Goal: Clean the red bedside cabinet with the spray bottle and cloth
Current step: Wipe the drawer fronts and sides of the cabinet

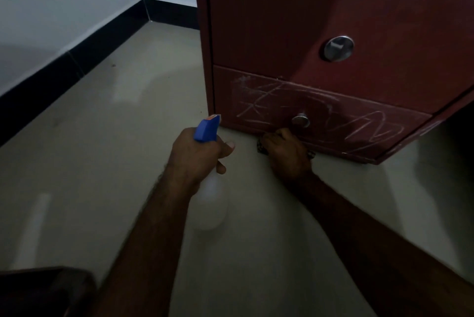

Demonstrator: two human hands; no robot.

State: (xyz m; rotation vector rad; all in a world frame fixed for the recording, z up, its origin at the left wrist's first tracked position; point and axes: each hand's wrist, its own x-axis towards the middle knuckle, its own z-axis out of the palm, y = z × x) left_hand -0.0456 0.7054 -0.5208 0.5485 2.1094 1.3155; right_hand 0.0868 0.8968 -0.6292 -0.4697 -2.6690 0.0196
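Observation:
The red bedside cabinet (pixel 269 34) stands on the floor at upper right, with two drawers and round metal knobs. White scribbles cover its lower drawer (pixel 333 116). My left hand (pixel 197 155) grips a white spray bottle (pixel 211 204) by the neck; its blue nozzle (pixel 207 128) points toward the lower drawer. My right hand (pixel 287 152) holds a dark patterned cloth (pixel 261 146) against the bottom edge of the lower drawer, just under the small knob (pixel 300 119). Most of the cloth is hidden beneath the hand.
Pale tiled floor (pixel 102 163) spreads to the left and front. A white wall with a black skirting board (pixel 77 52) runs along the left and meets a corner behind the cabinet. A dark object (pixel 43 291) sits at the bottom left corner.

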